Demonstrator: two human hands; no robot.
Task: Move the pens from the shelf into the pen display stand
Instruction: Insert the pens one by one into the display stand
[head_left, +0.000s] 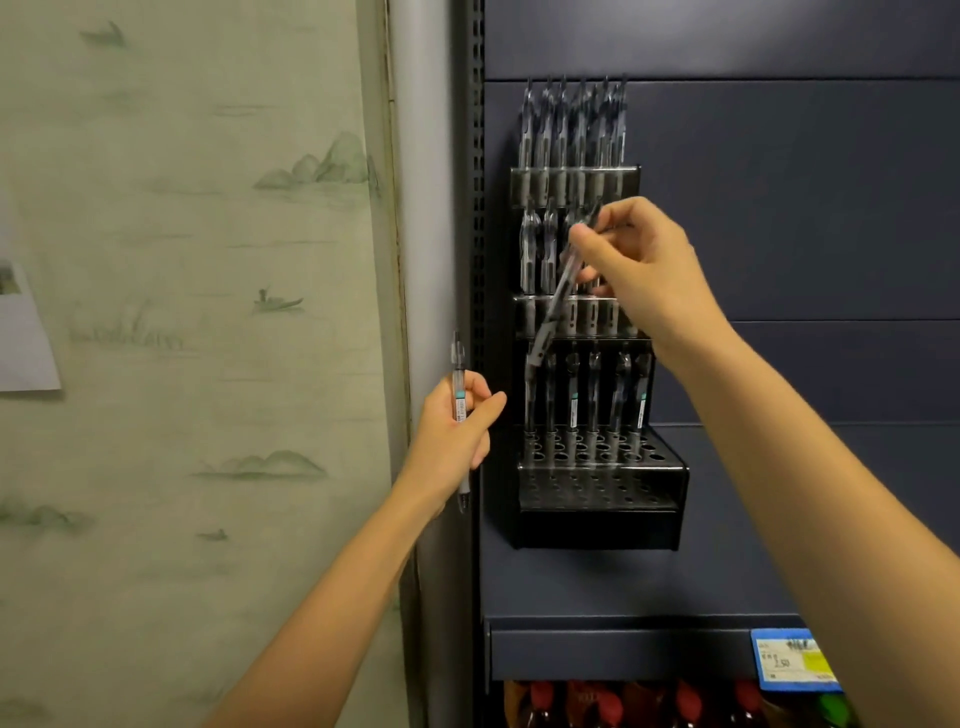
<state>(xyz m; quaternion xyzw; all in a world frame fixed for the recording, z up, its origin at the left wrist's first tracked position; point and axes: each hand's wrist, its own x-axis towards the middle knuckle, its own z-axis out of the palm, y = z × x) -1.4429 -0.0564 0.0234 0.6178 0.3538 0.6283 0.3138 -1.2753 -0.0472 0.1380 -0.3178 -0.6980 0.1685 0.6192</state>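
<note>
A black tiered pen display stand (602, 499) hangs on the dark blue shelf back panel. Its top tier is full of clear pens, the middle tier holds several on the left, and the upper row of the bottom tier holds several. My right hand (644, 275) pinches a clear pen (556, 301) that slants down-left in front of the middle tier, its lower end near the stand's left side. My left hand (457, 431) grips another clear pen (460, 395) upright, left of the stand beside the shelf post.
A perforated shelf upright (477, 208) runs along the stand's left. Pale green landscape wallpaper (182, 260) covers the wall to the left. Below the stand a shelf edge (623, 654) carries a blue-and-yellow price tag (795, 660), with red-capped bottles (613, 706) underneath.
</note>
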